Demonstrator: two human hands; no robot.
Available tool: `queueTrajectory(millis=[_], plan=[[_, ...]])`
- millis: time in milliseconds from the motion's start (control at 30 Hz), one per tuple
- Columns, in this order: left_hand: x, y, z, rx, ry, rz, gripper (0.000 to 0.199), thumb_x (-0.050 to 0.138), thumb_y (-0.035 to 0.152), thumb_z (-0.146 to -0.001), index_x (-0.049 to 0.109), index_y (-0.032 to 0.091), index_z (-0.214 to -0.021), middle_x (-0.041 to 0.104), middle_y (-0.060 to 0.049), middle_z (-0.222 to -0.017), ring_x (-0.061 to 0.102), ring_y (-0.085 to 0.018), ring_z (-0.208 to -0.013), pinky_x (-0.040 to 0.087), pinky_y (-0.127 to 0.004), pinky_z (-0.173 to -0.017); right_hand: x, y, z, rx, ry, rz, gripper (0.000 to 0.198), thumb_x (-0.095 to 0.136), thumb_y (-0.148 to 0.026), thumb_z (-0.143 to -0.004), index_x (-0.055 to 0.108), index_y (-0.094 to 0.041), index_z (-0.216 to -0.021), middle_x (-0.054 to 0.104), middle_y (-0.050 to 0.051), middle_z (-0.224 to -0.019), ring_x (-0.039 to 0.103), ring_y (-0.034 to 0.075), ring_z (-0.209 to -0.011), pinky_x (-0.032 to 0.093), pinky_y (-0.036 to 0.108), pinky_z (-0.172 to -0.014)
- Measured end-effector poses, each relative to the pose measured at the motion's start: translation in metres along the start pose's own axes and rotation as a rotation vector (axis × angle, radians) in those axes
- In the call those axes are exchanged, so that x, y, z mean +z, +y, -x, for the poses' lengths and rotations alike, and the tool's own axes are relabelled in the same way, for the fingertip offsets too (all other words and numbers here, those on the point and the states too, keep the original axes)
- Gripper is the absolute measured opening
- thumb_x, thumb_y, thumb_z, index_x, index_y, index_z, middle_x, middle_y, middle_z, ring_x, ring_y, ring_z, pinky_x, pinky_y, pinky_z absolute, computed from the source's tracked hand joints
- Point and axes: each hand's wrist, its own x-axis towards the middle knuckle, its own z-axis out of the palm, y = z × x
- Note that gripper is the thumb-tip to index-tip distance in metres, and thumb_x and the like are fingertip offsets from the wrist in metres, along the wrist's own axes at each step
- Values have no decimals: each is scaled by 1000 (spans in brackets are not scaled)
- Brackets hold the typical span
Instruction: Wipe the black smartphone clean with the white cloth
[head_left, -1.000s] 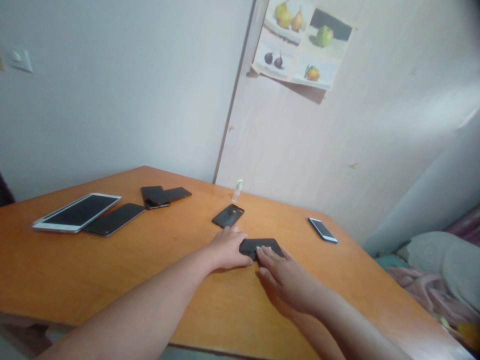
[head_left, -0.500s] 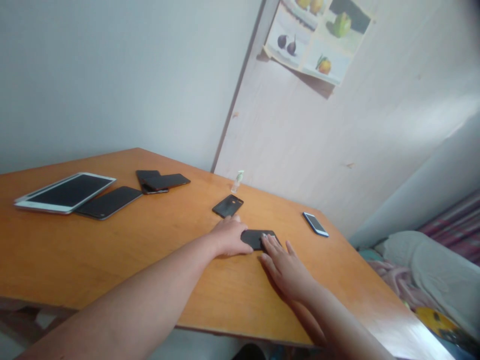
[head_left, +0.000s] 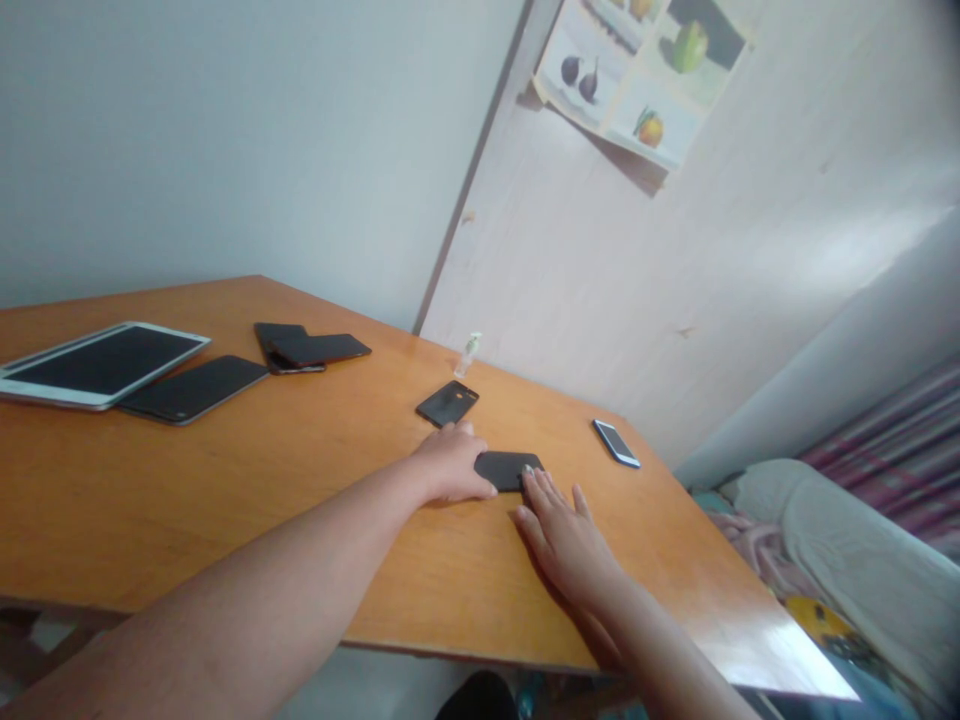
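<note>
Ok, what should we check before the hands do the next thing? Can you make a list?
1. Left hand around the dark slab's left end: ok.
2. Right hand fingertips over its right end: ok.
3. Slab flat on the table: ok.
4. Pump bottle standing, away from both hands: ok.
5. Left fingers clear of the black case-like piece behind: cannot tell.

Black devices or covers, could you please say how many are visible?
5: slab at left hand, cover beyond it, phone overlapping another farther left, larger device beside white tablet; others may be hidden.
</note>
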Motion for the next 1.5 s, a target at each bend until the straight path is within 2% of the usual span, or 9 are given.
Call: queueTrajectory(millis=[100, 300, 533, 767, 1000, 1233, 1433, 1500], plan=[[-1, 1, 0, 1, -7, 0, 58, 64, 66, -61, 70, 24, -101, 60, -11, -105, 56, -33, -101, 47, -41, -84, 1, -1, 4, 24, 4, -3, 65, 18, -54, -98, 26, -16, -151, 26, 12, -155, 19, 25, -145, 7, 55, -115], [-3, 3, 2, -6, -7, 13, 53, 61, 65, -65, 70, 25, -98, 60, -10, -103, 57, -32, -99, 47, -40, -82, -2, -2, -36, 73, -17, 0, 65, 21, -54, -98, 25, -16, -151, 26, 11, -156, 17, 27, -145, 8, 59, -113], [-3, 4, 2, -7, -9, -3, 58, 63, 67, -62, 70, 24, -100, 60, -11, -104, 56, -32, -99, 47, -41, -82, 5, 1, 4, 80, -3, -19, 69, 17, -60, -96, 23, -18, -151, 21, 9, -157, 12, 25, -146, 4, 57, -115], [-3, 2, 3, -12, -14, 11, 54, 61, 66, -65, 69, 26, -100, 60, -10, -107, 57, -32, -101, 47, -40, -84, -2, 0, -40, 98, -24, -33, 70, 22, -60, -96, 23, -17, -151, 25, 11, -156, 13, 30, -145, 7, 61, -112], [0, 0, 0, -5, 2, -4, 59, 63, 66, -62, 69, 24, -103, 60, -11, -107, 56, -34, -102, 47, -43, -84, 6, 4, 3, 96, -9, -58, 74, 18, -64, -94, 22, -18, -152, 20, 9, -157, 10, 26, -146, 5, 57, -115], [-1, 1, 2, 2, 9, -20, 55, 59, 68, -65, 68, 26, -98, 60, -10, -103, 57, -32, -98, 47, -41, -81, -2, 3, -39, 128, -31, -60, 73, 23, -63, -95, 21, -16, -152, 23, 11, -156, 11, 30, -146, 6, 60, -113], [2, -2, 1, 12, 19, -10, 58, 61, 68, -63, 68, 24, -99, 59, -11, -105, 56, -32, -100, 47, -41, -82, 6, 10, 0, 109, -6, -77, 77, 19, -67, -93, 20, -18, -152, 19, 9, -158, 9, 27, -146, 5, 57, -115], [2, -2, 0, 12, 17, -18, 57, 62, 68, -63, 68, 24, -99, 59, -10, -105, 56, -32, -99, 47, -41, -83, 8, 12, 2, 111, -9, -83, 77, 19, -68, -93, 21, -18, -152, 19, 9, -157, 8, 27, -146, 4, 57, -115]])
